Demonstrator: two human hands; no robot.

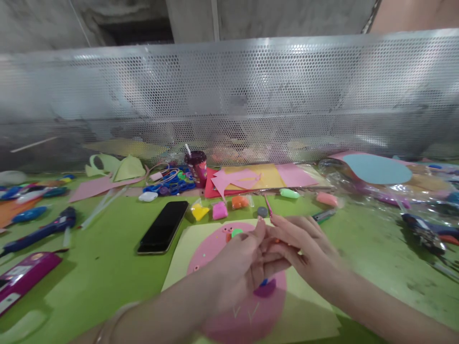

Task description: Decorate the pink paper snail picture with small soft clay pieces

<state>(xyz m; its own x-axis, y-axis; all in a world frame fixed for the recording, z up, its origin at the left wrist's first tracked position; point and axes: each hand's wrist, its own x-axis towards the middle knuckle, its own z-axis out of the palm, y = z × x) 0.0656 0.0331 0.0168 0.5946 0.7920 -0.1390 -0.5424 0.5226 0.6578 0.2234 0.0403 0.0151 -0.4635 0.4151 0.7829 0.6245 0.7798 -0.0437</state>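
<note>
My left hand (pixel 247 260) and my right hand (pixel 301 241) meet above a pink paper circle (pixel 229 329) on a pale yellow sheet (pixel 315 325). Between their closed fingers a small bit of orange clay (pixel 277 241) shows; most of it is hidden. Small clay pieces lie on the circle, among them a green one (pixel 236 232), and a purple piece (pixel 266 288) with blue on it partly under my left hand. Two light V-shaped marks are near the circle's lower part. Just beyond my fingers are a grey round piece (pixel 262 211) and a thin pink tool (pixel 268 205).
Yellow (pixel 200 211), pink (pixel 220 210) and orange (pixel 240 202) clay lumps line the back. A phone (pixel 163 227) lies left, a glue gun (pixel 43 231) farther left. A cutter (pixel 323 216) is at right. A lidded cup (pixel 197 168) stands before the perforated metal screen (pixel 279 100).
</note>
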